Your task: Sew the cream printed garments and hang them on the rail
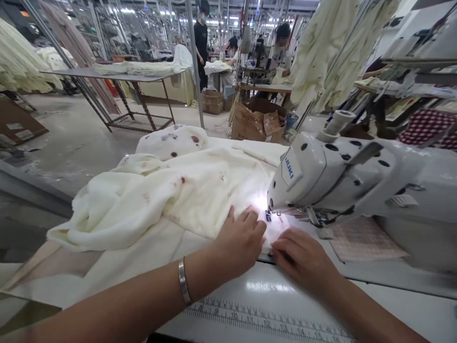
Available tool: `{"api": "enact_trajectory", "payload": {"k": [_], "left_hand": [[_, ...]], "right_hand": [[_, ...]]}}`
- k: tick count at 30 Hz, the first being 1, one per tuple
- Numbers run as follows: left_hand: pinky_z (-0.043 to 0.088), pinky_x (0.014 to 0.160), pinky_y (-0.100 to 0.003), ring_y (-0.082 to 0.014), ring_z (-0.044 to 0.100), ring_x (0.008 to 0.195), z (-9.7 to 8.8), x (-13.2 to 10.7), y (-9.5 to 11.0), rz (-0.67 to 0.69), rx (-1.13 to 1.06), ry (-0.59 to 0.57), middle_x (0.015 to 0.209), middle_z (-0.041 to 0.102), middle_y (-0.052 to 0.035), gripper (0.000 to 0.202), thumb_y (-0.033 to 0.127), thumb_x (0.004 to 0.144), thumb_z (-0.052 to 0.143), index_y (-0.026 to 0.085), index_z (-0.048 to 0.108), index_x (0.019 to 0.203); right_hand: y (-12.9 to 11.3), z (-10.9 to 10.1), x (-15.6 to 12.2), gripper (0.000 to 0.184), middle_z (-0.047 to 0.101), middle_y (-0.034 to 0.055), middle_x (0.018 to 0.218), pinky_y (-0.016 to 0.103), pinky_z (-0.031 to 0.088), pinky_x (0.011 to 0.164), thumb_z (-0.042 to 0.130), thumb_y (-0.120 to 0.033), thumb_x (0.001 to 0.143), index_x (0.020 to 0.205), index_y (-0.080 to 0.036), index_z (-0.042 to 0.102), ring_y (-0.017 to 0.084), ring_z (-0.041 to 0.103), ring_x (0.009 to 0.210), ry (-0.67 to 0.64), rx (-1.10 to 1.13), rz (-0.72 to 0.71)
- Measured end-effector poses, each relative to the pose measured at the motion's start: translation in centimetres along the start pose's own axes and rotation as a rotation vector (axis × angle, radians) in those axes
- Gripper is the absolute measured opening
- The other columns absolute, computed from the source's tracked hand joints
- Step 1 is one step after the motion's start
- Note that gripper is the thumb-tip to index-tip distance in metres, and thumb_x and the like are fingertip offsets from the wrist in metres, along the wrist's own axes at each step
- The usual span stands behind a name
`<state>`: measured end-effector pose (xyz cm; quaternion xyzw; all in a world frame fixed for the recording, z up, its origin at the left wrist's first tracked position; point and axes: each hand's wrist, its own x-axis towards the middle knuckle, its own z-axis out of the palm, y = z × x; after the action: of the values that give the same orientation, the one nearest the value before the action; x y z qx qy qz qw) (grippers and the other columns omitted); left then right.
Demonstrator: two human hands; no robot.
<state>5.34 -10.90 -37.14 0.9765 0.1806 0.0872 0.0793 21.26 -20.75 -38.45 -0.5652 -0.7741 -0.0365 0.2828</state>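
Note:
A cream fabric [210,186] with small reddish and dark printed flowers lies bunched across the sewing table, its right end under the lit needle area of a white sewing machine [314,171]. My left hand [241,240], with a silver bracelet at the wrist, presses on the fabric just left of the presser foot [268,216]; its fingers are curled and its thumb is mostly hidden. In front of the presser foot, my right hand [303,252] pinches the fabric's near edge between thumb and fingers. Glare from the machine lamp washes out the cloth between both hands.
A ruler scale [250,319] runs along the table's front edge. Right of the needle lies a pinkish checked cloth piece [367,240]. Beyond the table stand a cardboard box [250,123], a metal-legged table [74,72] with stacked cloth, hanging cream garments [317,52] and several people.

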Motion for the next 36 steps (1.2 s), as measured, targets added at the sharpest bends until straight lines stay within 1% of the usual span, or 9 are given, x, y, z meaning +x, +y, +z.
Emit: {"api": "enact_trajectory", "payload": {"k": [4,8,12,15,18,26,32,34,36], "left_hand": [[0.023,0.1,-0.063,-0.0297,0.036,0.125,0.5,-0.3,0.0,0.034,0.049,0.051,0.131,0.042,-0.0175,0.023,0.019,0.092,0.031,0.012,0.048,0.105],[0.02,0.104,-0.06,-0.0301,0.037,0.126,0.4,-0.5,0.0,0.08,-0.033,0.053,0.132,0.045,-0.0164,0.026,0.023,0.09,0.034,0.011,0.051,0.106],[0.02,0.104,-0.06,-0.03,0.029,0.131,-0.1,0.9,-1.5,0.089,-0.129,0.012,0.135,0.042,-0.0157,0.03,0.028,0.087,0.041,0.011,0.046,0.112],[0.021,0.104,-0.058,-0.0265,0.029,0.132,-0.4,2.2,-2.5,0.087,-0.161,0.01,0.134,0.044,-0.0106,0.022,0.029,0.091,0.036,0.016,0.049,0.105],[0.019,0.106,-0.056,-0.0235,0.028,0.133,-0.2,2.4,-2.5,0.077,-0.139,0.017,0.133,0.045,-0.0087,0.021,0.027,0.093,0.032,0.017,0.05,0.099],[0.018,0.104,-0.06,-0.0262,0.021,0.135,0.7,1.1,-1.0,0.051,-0.089,-0.017,0.139,0.036,-0.0171,0.032,0.023,0.088,0.035,0.012,0.041,0.117],[0.017,0.104,-0.061,-0.0277,0.023,0.134,0.2,1.1,-1.0,0.077,-0.091,0.002,0.137,0.039,-0.0167,0.026,0.024,0.088,0.036,0.012,0.047,0.109],[0.02,0.104,-0.058,-0.0277,0.031,0.128,0.1,1.0,-1.2,0.093,-0.086,0.052,0.132,0.043,-0.0154,0.021,0.024,0.088,0.038,0.013,0.051,0.1],[0.028,0.1,-0.05,-0.0247,0.045,0.113,0.2,1.1,-1.5,0.147,-0.09,0.114,0.122,0.051,-0.0107,0.016,0.022,0.087,0.041,0.015,0.056,0.086]], "right_hand": [[-1.1,-0.4,0.0,0.022,0.054,0.0036,0.066,0.029,0.036,0.057,0.042,-0.01,0.085,0.073,-0.015,0.06,0.015,0.044,0.063,-0.057,-0.083,-0.078],[-1.8,-0.9,-0.4,0.022,0.054,0.005,0.068,0.03,0.033,0.056,0.041,-0.01,0.087,0.081,-0.013,0.062,0.016,0.045,0.064,-0.13,-0.203,-0.111],[0.0,-0.4,-0.3,0.02,0.056,0.0059,0.075,0.031,0.037,0.06,0.042,-0.012,0.087,0.093,-0.014,0.061,0.018,0.049,0.069,-0.153,-0.277,-0.074],[1.3,0.0,0.1,0.02,0.058,0.0077,0.084,0.032,0.04,0.067,0.042,-0.014,0.087,0.097,-0.015,0.06,0.018,0.052,0.075,-0.155,-0.287,-0.052],[1.2,0.0,0.0,0.02,0.056,0.0058,0.081,0.031,0.041,0.068,0.04,-0.015,0.088,0.092,-0.017,0.059,0.017,0.053,0.074,-0.159,-0.247,-0.006],[-0.3,-0.5,-0.2,0.024,0.049,0.0027,0.069,0.029,0.036,0.063,0.036,-0.015,0.09,0.076,-0.017,0.056,0.015,0.045,0.064,-0.145,-0.067,0.074],[-0.2,-0.4,-0.3,0.023,0.048,0.0032,0.069,0.029,0.035,0.061,0.037,-0.013,0.089,0.076,-0.016,0.057,0.015,0.043,0.064,-0.138,-0.022,0.081],[-0.2,-0.3,-0.4,0.023,0.049,0.0035,0.07,0.029,0.035,0.061,0.037,-0.012,0.088,0.077,-0.016,0.057,0.015,0.043,0.065,-0.137,-0.023,0.09],[-0.3,-0.2,-0.5,0.023,0.05,0.0038,0.07,0.03,0.035,0.059,0.037,-0.011,0.087,0.077,-0.016,0.057,0.015,0.044,0.064,-0.131,-0.029,0.091]]}}
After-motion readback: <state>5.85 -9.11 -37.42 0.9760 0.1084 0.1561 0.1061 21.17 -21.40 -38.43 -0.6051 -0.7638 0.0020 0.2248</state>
